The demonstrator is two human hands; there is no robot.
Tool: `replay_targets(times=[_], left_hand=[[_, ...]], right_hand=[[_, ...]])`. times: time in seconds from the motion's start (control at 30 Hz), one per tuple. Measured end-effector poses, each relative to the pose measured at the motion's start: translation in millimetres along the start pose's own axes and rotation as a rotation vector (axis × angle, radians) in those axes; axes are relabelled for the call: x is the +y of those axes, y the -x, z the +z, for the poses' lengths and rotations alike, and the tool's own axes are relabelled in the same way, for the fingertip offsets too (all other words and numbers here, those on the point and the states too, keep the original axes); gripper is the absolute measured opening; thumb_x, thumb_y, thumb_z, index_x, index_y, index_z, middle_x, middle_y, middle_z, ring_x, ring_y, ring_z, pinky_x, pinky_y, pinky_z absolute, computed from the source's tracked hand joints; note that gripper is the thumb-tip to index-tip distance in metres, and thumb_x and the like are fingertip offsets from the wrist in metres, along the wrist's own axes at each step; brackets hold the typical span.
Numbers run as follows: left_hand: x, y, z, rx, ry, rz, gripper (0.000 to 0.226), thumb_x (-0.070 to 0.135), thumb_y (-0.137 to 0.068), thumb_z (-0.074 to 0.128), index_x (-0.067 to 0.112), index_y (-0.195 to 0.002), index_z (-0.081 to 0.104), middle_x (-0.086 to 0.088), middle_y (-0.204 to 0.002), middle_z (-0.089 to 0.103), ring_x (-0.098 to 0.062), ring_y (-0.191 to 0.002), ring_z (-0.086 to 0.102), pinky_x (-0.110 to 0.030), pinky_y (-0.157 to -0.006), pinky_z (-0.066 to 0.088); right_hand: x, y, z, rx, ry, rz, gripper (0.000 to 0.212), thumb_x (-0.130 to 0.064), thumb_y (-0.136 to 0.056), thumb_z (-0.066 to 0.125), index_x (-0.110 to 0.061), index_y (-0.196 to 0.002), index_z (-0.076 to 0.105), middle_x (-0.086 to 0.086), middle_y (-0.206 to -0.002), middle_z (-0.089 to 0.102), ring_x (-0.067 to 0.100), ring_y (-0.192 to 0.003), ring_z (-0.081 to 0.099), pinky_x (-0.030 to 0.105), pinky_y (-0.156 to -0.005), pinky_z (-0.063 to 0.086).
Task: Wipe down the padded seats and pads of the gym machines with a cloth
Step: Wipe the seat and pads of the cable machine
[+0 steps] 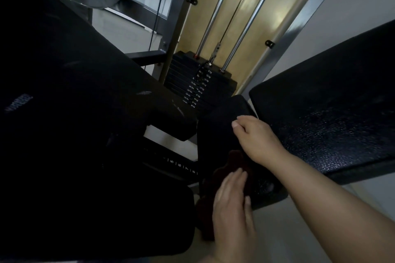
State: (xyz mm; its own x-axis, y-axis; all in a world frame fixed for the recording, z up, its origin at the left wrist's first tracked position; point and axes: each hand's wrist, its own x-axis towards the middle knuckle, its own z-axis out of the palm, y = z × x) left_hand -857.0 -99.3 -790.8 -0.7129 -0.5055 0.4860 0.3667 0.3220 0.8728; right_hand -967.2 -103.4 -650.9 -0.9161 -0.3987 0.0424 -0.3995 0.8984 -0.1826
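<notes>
cloth partly under left hand, weight labels unreadable

Both hands and forearms are bare, with no sleeves showing.

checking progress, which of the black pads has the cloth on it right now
The narrow middle pad, between the two big pads. The dark red cloth lies on it under the left hand; the right hand grips its edge.
</notes>
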Motion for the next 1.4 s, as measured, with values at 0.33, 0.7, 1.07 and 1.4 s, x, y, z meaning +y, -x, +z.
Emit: replay_targets(times=[0.33, 0.7, 1.07, 1.4], left_hand=[[-12, -17, -6, -0.134, -0.272, 0.437, 0.048, 0.045, -0.089, 0.056, 0.036, -0.134, 0.042, -0.007, -0.136, 0.041, -0.02, -0.126, 0.043, -0.035, -0.103, 0.032], [16, -31, 20, -0.032, -0.338, 0.593, 0.019, 0.019, -0.09, 0.054, 0.021, -0.109, 0.057, -0.004, -0.122, 0.05, -0.023, -0.115, 0.051, -0.035, -0.097, 0.041], [5, -31, 14, -0.123, -0.345, 0.726, 0.013, 0.019, -0.098, 0.05, 0.024, -0.108, 0.055, -0.002, -0.13, 0.047, -0.027, -0.122, 0.047, -0.039, -0.105, 0.038], [7, -34, -17, -0.034, 0.635, -0.167, 0.026, 0.039, -0.081, 0.05, 0.035, -0.106, 0.047, 0.004, -0.123, 0.051, -0.017, -0.119, 0.05, -0.033, -0.103, 0.039]], right_hand=[[12, 10, -23, -0.139, 0.224, -0.236, 0.023, -0.028, -0.088, 0.066, -0.024, -0.11, 0.068, -0.012, -0.111, 0.059, 0.007, -0.105, 0.055, 0.025, -0.09, 0.045], [4, -14, -30, -0.247, 0.22, -0.097, 0.021, -0.035, -0.094, 0.058, -0.022, -0.083, 0.071, -0.006, -0.09, 0.065, 0.009, -0.082, 0.058, 0.024, -0.068, 0.046], [2, -12, -36, -0.309, 0.101, -0.04, 0.029, -0.039, -0.098, 0.048, -0.023, -0.094, 0.072, 0.0, -0.102, 0.068, 0.015, -0.098, 0.061, 0.029, -0.086, 0.049], [7, 71, -9, -0.065, -0.368, -0.258, 0.03, -0.038, -0.095, 0.04, -0.03, -0.108, 0.066, -0.011, -0.105, 0.067, 0.003, -0.097, 0.063, 0.019, -0.084, 0.049]])
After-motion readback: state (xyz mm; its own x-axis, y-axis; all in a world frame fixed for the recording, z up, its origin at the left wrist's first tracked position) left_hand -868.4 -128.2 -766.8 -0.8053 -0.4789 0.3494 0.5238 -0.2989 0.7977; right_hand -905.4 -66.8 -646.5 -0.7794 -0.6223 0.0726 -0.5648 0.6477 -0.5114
